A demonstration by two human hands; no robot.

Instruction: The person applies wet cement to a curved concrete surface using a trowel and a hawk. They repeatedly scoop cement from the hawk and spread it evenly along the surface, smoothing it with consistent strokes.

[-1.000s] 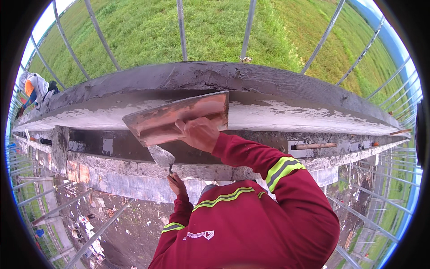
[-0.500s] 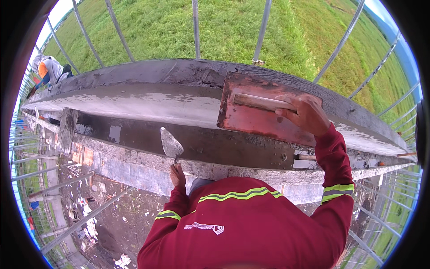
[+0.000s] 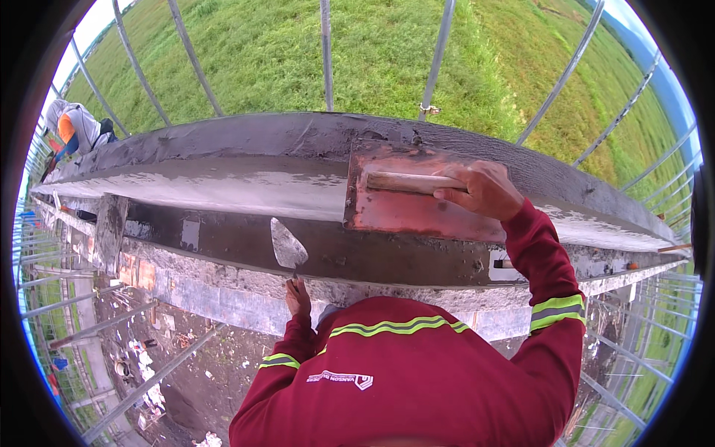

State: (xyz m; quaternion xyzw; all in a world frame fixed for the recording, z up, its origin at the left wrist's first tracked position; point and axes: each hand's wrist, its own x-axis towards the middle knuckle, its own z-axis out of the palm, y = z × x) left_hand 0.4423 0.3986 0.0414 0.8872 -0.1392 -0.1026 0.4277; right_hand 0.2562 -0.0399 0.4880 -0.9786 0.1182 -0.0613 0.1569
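My right hand (image 3: 488, 190) is closed round the wooden handle of a plastering float (image 3: 380, 212). The float's rectangular, reddish, mortar-stained board lies over the top and inner side of a concrete parapet wall (image 3: 246, 141). Grey mortar coats the top of this wall, smooth to the left and rough to the right. Down by the near edge, my left hand (image 3: 298, 298) grips a trowel (image 3: 288, 244), its pointed, mortar-smeared blade tipped up over the dark gutter channel (image 3: 223, 232). The float hides part of the wall.
Metal posts (image 3: 434, 67) rise beyond the wall, with grass behind. A co-worker (image 3: 78, 128) bends over the far left end. An upright board (image 3: 112, 227) crosses the channel. Below the near ledge (image 3: 216, 277) are scaffold pipes (image 3: 156, 380) and debris-strewn ground far down.
The float has slid left along the wall with my right hand. My left hand keeps the trowel in nearly the same place. The whole view has tilted slightly.
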